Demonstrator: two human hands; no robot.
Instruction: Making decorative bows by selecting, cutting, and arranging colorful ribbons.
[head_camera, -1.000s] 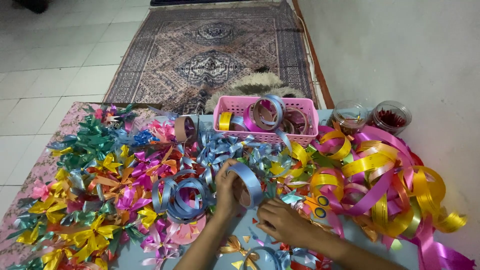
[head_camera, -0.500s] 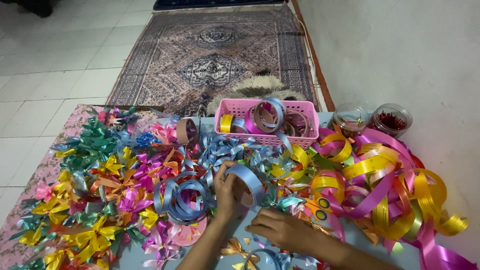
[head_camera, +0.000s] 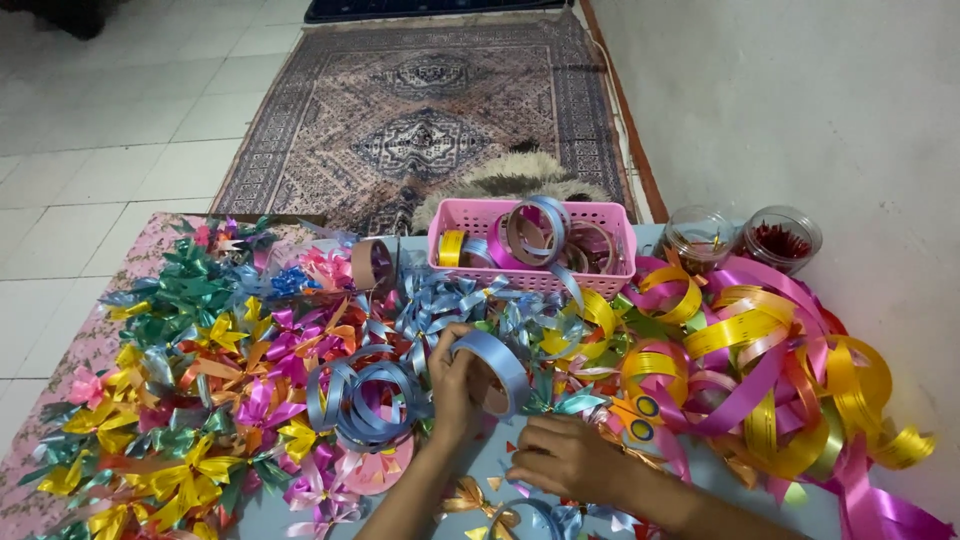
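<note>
- On the tabletop (head_camera: 560, 480), heaps of finished bows (head_camera: 190, 400) and loose ribbon curls (head_camera: 770, 370) lie around a pink basket (head_camera: 530, 215).
- Light-blue ribbon roll (head_camera: 495, 370), at centre: probably light, slick, easily crushed; best held by its rim.
- Left hand (head_camera: 452, 395): fingers grasping that roll upright.
- Right hand (head_camera: 565, 458): fingers curled, pressing the tabletop; contents unclear.

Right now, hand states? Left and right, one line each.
Left hand: closed on the light blue ribbon roll, holding it upright.
Right hand: fingers curled, resting low on the table; any grip cannot be told.
</note>
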